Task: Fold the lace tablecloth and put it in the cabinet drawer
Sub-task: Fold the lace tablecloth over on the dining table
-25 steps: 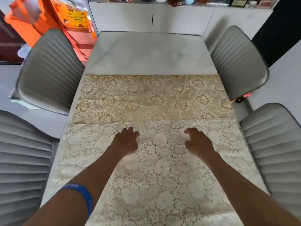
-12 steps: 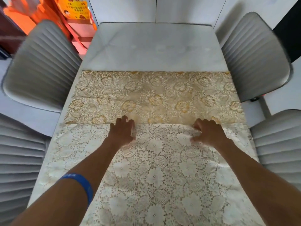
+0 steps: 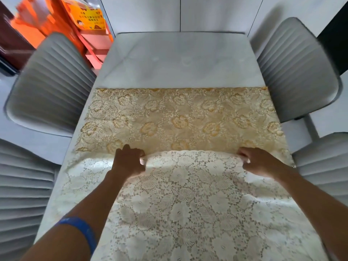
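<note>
The lace tablecloth [image 3: 188,194] lies across the near half of the grey table [image 3: 178,61]. Its near part shows the pale cream side; its far part [image 3: 178,117] shows the golden floral side. My left hand [image 3: 130,161] pinches the far edge of the cream layer left of the middle. My right hand [image 3: 258,161] pinches the same edge near the right side. Between the two hands that edge is lifted slightly off the golden layer. A blue band circles my left wrist [image 3: 81,232].
Grey ribbed chairs stand at the left [image 3: 50,83], near left [image 3: 20,185], right [image 3: 295,68] and near right [image 3: 323,166]. Orange boxes [image 3: 81,21] are stacked at the back left. White cabinet fronts [image 3: 180,14] stand behind the table.
Both hands have slid forward from the middle of the cream layer to its far edge, spread wider apart, closed on that edge and raised it a little.
</note>
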Available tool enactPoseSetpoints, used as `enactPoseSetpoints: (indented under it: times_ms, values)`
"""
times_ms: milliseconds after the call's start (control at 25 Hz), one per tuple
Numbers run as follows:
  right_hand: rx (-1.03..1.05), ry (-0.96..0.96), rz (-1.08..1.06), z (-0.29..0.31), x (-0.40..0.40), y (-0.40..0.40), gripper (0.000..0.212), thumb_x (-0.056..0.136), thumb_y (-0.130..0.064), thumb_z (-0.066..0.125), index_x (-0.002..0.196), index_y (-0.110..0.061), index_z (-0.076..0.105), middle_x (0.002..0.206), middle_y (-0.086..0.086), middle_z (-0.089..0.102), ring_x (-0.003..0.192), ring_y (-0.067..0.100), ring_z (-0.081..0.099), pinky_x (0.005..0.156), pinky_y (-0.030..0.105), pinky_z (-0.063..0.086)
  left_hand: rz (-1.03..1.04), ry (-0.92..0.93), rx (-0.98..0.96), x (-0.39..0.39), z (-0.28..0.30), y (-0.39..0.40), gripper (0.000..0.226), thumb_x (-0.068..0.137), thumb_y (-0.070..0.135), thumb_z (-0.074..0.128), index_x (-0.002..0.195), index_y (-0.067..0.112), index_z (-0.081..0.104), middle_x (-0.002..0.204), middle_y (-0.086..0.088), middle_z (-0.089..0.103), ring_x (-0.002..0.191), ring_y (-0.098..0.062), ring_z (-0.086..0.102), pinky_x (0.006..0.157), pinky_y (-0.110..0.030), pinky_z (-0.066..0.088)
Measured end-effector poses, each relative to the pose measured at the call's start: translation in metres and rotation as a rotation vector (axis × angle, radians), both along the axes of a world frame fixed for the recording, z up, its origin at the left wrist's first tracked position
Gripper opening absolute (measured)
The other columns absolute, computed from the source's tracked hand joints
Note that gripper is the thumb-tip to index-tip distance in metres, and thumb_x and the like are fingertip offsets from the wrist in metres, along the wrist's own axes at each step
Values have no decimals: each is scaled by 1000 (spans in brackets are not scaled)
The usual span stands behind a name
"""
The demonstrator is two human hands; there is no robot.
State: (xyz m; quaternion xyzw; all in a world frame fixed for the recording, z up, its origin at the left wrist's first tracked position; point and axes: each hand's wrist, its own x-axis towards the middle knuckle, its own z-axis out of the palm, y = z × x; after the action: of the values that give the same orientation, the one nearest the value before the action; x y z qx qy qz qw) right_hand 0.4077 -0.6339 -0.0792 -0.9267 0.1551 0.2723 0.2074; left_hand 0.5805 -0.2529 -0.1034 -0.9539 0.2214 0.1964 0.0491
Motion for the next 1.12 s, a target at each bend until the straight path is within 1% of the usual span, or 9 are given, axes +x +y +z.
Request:
enactPoseSetpoints:
  times_ms: [200,280,360,440,520,680,800,920,1120]
  values:
    - [-268,73,11,16,17,-5,12,85,-9,50,77,-16,53,79,5,61,79,25,59,72,35,36,-38,-85,173,8,31,14,28,84,32,61,112,30,66,112,6,67,112,-21,50,98,-38,37]
    - [-415,-75,-37,31,41,-9,13,83,-8,52,83,-20,55,78,1,59,82,24,58,83,38,37,-37,-187,119,36,52,-5,24,84,24,57,106,24,66,109,3,67,109,-23,51,98,-40,40]
    - [-639,-347,-117,45,64,-18,32,80,-9,59,111,-16,53,100,8,62,104,33,56,98,49,37,33,-349,-35,63,72,-29,41,81,21,57,123,20,55,127,-5,57,119,-31,43,98,-46,36]
    - [-700,-433,-191,50,73,-16,63,81,-15,65,136,-14,35,137,15,45,131,38,36,109,60,22,130,-437,-232,69,84,-51,64,82,25,61,140,18,35,146,-12,37,131,-37,34,100,-52,33]
    - [-623,-419,-187,44,60,10,72,82,-17,63,144,-16,27,151,11,32,141,35,24,113,59,17,115,-373,-321,37,82,-65,60,87,28,58,141,17,35,144,-11,40,127,-33,39,99,-49,36]
    - [-400,-354,-146,6,-20,95,56,88,-19,55,142,-18,39,153,8,36,139,29,33,113,52,24,17,-79,-289,-105,32,-47,36,95,33,43,129,21,45,134,-2,48,115,-18,46,96,-35,45]
    - [-257,-271,-165,-21,-81,149,48,89,-23,57,136,-17,49,148,9,45,134,31,42,108,50,35,-7,98,-294,-179,4,-16,58,95,37,41,149,24,25,161,-4,15,144,-22,21,110,-37,36]
    - [-198,-240,-123,-33,-105,161,51,91,-25,55,141,-17,47,156,11,36,142,33,34,109,52,37,-44,183,-234,-192,-5,-6,70,99,41,36,155,26,-3,162,-5,-17,150,-24,-13,121,-42,14]
    - [-157,-77,-27,-22,-124,161,65,92,-31,52,151,-30,23,165,0,8,149,28,16,111,48,36,5,271,-120,-192,0,-18,81,96,39,47,152,36,-11,159,-3,-28,148,-24,-19,119,-54,17]
